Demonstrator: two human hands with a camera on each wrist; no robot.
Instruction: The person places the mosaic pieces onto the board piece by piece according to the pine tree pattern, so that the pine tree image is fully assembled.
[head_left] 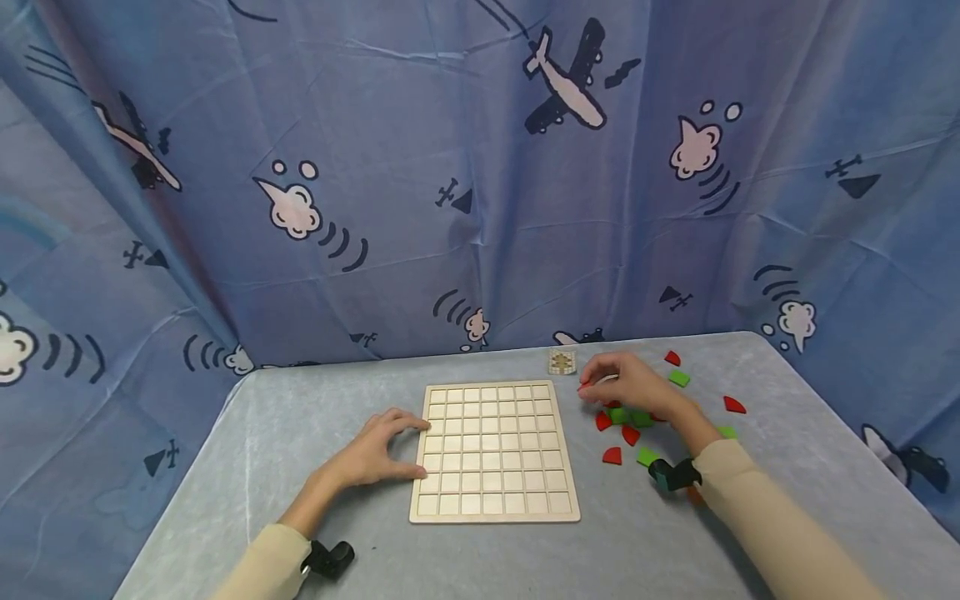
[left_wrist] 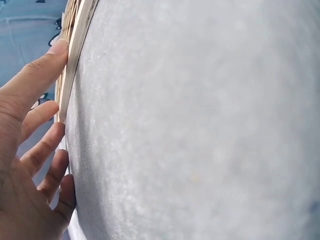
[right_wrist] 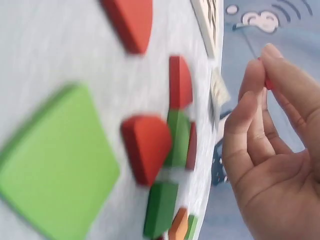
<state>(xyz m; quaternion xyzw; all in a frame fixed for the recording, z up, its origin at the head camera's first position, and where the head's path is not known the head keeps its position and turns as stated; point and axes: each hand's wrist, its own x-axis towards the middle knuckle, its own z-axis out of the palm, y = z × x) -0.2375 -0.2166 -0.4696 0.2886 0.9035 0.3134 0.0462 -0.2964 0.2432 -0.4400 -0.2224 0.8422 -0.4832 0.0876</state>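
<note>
Nearest me, my left grip (head_left: pixel 378 450) is spread wide with nothing in its hold; its thumb and forefinger touch the left edge of a pale gridded board (head_left: pixel 491 454), which lies flat on the grey worktop (head_left: pixel 315 417) between my two grips. Behind the right grip, by its sleeve (head_left: pixel 757 508), an orange piece (head_left: pixel 695 496) is partly covered. Coming forward, I see red quarter-rounds (head_left: pixel 630 435) and green squares (head_left: pixel 618 416) clustered close below that grip on its wrist side, some touching. The right grip (head_left: pixel 630 385) itself has thumb and forefinger pinched on a small red piece (right_wrist: pixel 269 82), mostly hidden by the fingertips. To its right lie a stray red wedge (head_left: pixel 734 405) and, farther out, a lone green tile (head_left: pixel 678 378). Just past its fingertips sits a patterned square (head_left: pixel 562 362). Beyond both grips hangs a blue curtain (head_left: pixel 390 167) printed with planes.
</note>
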